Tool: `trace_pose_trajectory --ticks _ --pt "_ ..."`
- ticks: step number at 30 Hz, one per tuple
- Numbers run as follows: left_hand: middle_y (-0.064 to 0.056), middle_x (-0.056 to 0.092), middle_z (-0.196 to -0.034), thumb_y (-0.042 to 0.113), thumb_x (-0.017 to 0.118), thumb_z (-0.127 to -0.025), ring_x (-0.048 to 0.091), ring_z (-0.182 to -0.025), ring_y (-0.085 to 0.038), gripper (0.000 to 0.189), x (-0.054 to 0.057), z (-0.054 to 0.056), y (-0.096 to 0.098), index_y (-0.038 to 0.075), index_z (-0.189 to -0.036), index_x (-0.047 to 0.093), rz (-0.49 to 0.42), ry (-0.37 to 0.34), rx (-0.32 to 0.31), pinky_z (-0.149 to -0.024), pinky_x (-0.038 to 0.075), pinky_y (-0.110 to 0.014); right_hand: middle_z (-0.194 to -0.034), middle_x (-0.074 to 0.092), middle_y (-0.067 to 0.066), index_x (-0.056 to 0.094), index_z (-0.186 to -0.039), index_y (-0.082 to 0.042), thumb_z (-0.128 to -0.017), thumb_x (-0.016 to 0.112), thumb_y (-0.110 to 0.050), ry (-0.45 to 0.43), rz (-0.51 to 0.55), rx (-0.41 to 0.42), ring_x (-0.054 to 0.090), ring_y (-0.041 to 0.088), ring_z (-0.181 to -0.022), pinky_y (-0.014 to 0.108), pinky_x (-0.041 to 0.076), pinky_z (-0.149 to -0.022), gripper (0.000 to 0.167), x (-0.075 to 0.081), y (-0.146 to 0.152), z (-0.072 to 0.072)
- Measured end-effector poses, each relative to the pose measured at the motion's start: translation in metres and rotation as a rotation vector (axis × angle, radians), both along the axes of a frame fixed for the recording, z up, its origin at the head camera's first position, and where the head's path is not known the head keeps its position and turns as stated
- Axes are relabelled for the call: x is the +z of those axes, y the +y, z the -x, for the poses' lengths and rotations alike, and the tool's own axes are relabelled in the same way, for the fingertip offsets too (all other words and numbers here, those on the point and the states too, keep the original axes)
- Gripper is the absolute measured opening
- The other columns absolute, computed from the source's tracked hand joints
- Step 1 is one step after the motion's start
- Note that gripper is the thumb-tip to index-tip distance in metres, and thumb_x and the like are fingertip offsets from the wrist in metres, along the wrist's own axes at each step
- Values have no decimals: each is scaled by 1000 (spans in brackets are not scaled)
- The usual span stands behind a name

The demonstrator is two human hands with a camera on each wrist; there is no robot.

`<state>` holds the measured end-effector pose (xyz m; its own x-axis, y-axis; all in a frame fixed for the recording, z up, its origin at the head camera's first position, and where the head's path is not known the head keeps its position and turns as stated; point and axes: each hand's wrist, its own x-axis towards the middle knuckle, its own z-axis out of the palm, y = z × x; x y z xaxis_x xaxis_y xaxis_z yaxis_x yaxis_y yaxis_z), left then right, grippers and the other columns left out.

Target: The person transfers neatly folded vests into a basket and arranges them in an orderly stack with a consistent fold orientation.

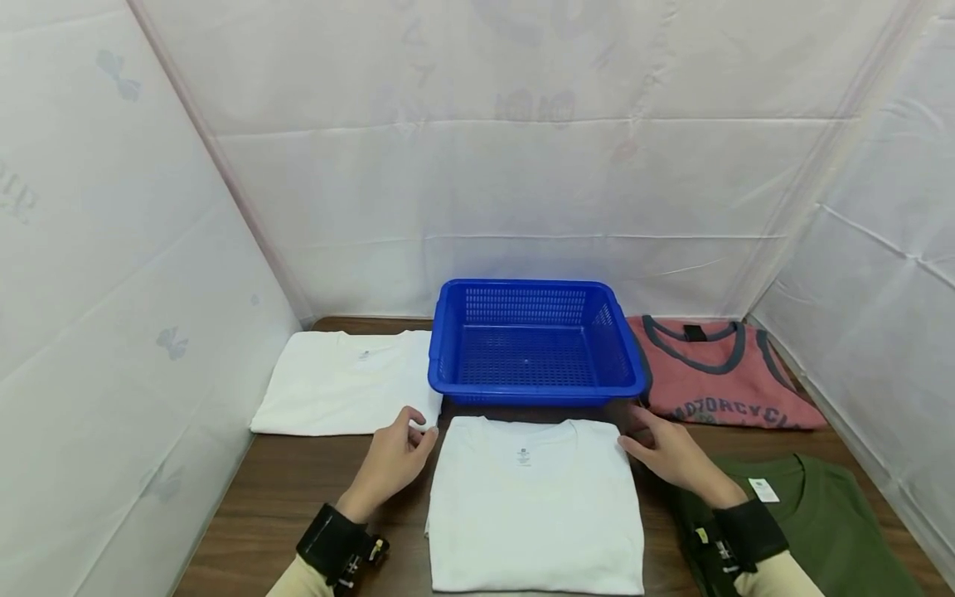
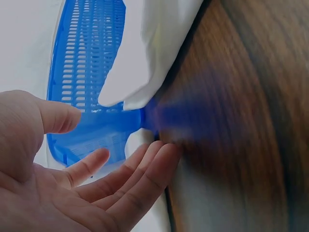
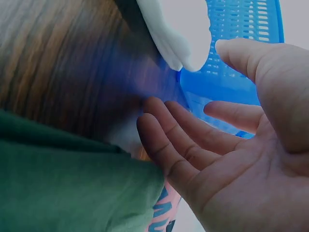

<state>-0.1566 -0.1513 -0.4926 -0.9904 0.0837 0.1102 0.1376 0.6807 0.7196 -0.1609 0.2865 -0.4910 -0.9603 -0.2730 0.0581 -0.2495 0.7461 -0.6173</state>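
Observation:
A folded white T-shirt (image 1: 533,514) lies flat in front of me, its neckline toward the blue basket (image 1: 440,356). My left hand (image 1: 395,456) hovers by its upper left corner, between it and a second folded white shirt (image 1: 339,385). By the upper right corner is my right hand (image 1: 667,448). Both wrist views show relaxed, spread fingers (image 2: 140,188) with nothing between them, apart from the white cloth. In the right wrist view, the fingers (image 3: 193,150) are close to the green shirt (image 3: 82,188); whether they touch it I cannot tell.
The perforated basket stands at the back of the wooden table (image 1: 246,514). A red shirt (image 1: 716,381) with dark lettering lies right of it, and the folded green shirt (image 1: 836,522) is at the front right. White sheets (image 1: 522,182) enclose the back and sides.

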Motion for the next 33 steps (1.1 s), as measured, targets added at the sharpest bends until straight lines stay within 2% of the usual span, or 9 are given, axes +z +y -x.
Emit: trace_pose_trajectory --ticks 8,17,19,26,29,33 --pt "-3 73 -85 19 67 -100 60 -65 -6 22 -5 -5 9 2 -113 61 -32 38 -53 -62 51 -26 -107 73 16 51 -144 6 -100 69 -23 3 -47 3 71 26 -90 42 59 -74 56 1 -10 -2" --pt "-5 74 -87 18 67 -100 58 -61 -5 18 -5 -7 17 5 -112 62 -52 21 -71 -61 51 -26 -89 70 1 51 -146 4 -99 70 -25 -44 -62 -10 66 15 -79 36 53 -70 58 3 -21 -4" --pt "-5 74 -86 17 67 -100 57 -59 -4 17 -5 -7 18 5 -112 62 -55 17 -78 -61 51 -25 -89 71 2 50 -146 5 -99 70 -24 -52 -63 -18 66 16 -79 36 52 -69 58 3 -23 -5" --pt "-3 73 -82 16 68 -99 55 -55 -4 19 -6 -6 21 4 -114 63 -69 5 -74 -57 50 -24 -113 71 20 51 -144 7 -97 72 -22 -94 -48 -64 69 33 -99 47 58 -79 58 4 -29 -6" --pt "-3 73 -82 16 68 -99 57 -57 -6 21 -6 -5 20 4 -115 63 -83 -6 -72 -57 50 -25 -111 71 20 52 -143 8 -97 72 -22 -126 -24 -93 69 35 -98 47 59 -78 59 6 -31 -3" --pt "-3 71 -84 16 68 -99 61 -66 -8 23 -8 -3 20 4 -118 64 -105 -19 -71 -62 52 -26 -102 71 12 54 -140 9 -96 74 -22 -169 -11 -139 69 27 -89 42 58 -72 58 8 -33 1"
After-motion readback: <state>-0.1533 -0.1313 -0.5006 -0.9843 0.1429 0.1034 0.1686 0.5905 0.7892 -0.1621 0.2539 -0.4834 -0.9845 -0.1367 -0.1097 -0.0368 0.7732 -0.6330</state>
